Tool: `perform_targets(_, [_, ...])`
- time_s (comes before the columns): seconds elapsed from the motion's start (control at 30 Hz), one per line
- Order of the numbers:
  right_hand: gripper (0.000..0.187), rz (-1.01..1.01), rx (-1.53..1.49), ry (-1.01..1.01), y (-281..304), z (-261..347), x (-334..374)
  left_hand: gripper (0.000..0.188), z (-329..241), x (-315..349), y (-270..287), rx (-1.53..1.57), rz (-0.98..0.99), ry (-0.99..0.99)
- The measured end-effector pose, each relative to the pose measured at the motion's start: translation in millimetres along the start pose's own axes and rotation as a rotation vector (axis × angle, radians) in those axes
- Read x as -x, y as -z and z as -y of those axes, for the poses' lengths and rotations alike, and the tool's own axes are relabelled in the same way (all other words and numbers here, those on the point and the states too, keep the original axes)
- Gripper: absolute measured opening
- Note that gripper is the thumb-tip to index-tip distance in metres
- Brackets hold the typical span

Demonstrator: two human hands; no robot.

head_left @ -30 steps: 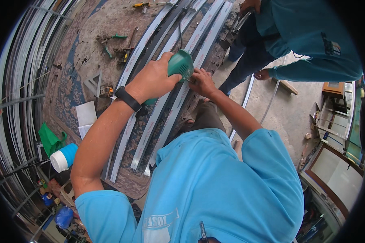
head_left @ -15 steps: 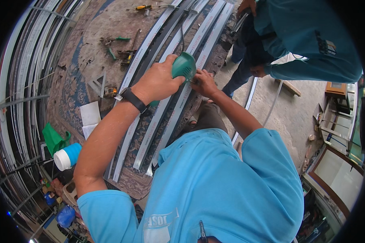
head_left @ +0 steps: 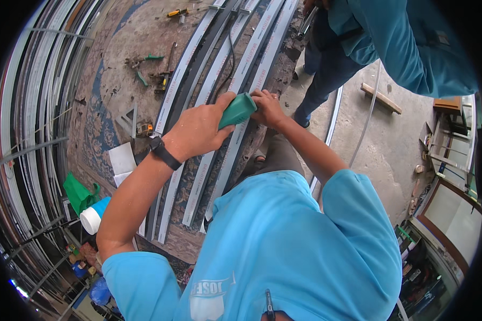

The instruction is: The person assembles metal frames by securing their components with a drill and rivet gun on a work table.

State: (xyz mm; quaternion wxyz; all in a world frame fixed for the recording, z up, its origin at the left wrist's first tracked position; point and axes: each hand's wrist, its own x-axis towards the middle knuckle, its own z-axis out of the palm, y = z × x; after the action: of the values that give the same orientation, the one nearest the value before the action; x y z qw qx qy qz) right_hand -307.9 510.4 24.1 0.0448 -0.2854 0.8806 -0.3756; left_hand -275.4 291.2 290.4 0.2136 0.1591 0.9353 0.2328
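My left hand (head_left: 198,131), with a black wristband, is wrapped round a green power drill (head_left: 238,111) above the pale metal profiles (head_left: 262,69). A dark cord (head_left: 232,51) runs over the profiles near the drill. The drill's working end is hidden from view. Close beside it, my right hand (head_left: 268,108) has its fingers bent together over the nearest profile on the right; whatever they pinch is too small or hidden to name. The profiles lie side by side, slanting from upper right to lower left, with printed film on their faces.
Pliers (head_left: 142,67), a yellow-handled screwdriver (head_left: 178,12), a tape measure (head_left: 144,128) and a metal square (head_left: 127,122) lie on the patterned carpet (head_left: 91,123). Long profiles fill a rack (head_left: 29,101) at left. A co-worker (head_left: 353,43) stands at upper right near a wooden block (head_left: 381,98).
The drill has tilted in my left hand, its end now facing right, and moved slightly lower. My right hand stays beside it. The co-worker's arm has shifted up and out.
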Motion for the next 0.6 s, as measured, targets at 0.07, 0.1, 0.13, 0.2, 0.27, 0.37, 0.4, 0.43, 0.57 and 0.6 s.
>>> perform_targets(0.07, [0.031, 0.023, 0.014, -0.040, -0.5, -0.2, -2.2, 0.068, 1.9, -6.7, 7.8, -0.030, 0.035, -0.036])
perform_targets(0.1, [0.031, 0.049, 0.020, -0.068, -1.4, 0.6, -2.0, 0.069, 4.7, -12.7, 10.7, 0.129, -0.019, 0.069])
perform_targets(0.13, [0.031, 0.043, 0.010, -0.046, -1.7, 1.2, -1.9, 0.070, 5.4, -11.8, 10.4, 0.273, -0.143, 0.196])
perform_targets(0.2, [0.032, -0.012, -0.053, -0.013, -1.2, 0.7, -1.9, 0.070, 7.4, -8.8, 5.8, 0.149, -0.071, 0.068])
perform_targets(0.27, [0.034, 0.001, -0.027, -0.005, 0.1, -1.6, -1.9, 0.071, 8.6, -1.7, -1.7, -0.067, 0.053, -0.145])
perform_targets(0.37, [0.039, -0.005, 0.001, 0.022, 2.9, -6.4, -1.0, 0.067, 13.3, 5.5, -8.7, -0.040, 0.031, -0.115])
perform_targets(0.4, [0.041, -0.029, -0.025, 0.075, 1.7, -5.5, -3.3, 0.064, 15.5, 2.1, -8.6, 0.049, -0.103, -0.102])
perform_targets(0.43, [0.045, -0.046, -0.090, 0.089, 1.8, -3.6, -4.3, 0.061, 19.2, 0.4, -6.0, 0.165, -0.166, -0.072])
perform_targets(0.57, [0.042, -0.011, -0.155, 0.083, 4.2, 9.2, -10.2, 0.061, 35.7, 29.2, 0.4, 0.121, -0.220, -0.094])
perform_targets(0.6, [0.030, 0.045, -0.068, 0.025, 6.5, 11.7, -10.5, 0.062, 46.3, 45.3, 3.1, 0.182, -0.313, -0.041])
